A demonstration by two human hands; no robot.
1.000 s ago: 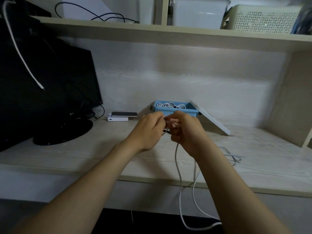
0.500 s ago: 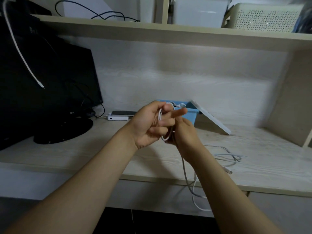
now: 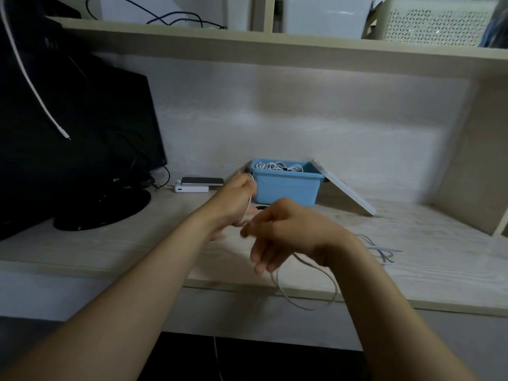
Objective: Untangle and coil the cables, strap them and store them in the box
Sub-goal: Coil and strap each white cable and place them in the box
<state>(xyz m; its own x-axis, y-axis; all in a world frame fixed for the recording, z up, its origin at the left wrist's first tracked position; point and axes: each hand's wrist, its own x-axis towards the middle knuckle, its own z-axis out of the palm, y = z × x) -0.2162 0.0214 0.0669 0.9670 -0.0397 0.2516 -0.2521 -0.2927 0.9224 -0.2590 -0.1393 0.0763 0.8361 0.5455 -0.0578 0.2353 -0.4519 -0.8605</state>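
The only legible writing is on the monitor (image 3: 82, 127): a small pale logo (image 3: 116, 179) on its lower bezel, near the right corner and just above the stand (image 3: 101, 207), reads "LG", with a round emblem beside the letters. A few faint pale marks (image 3: 48, 43) show on the dark surface above the monitor, under the shelf (image 3: 275, 48), but they are too blurred to read.
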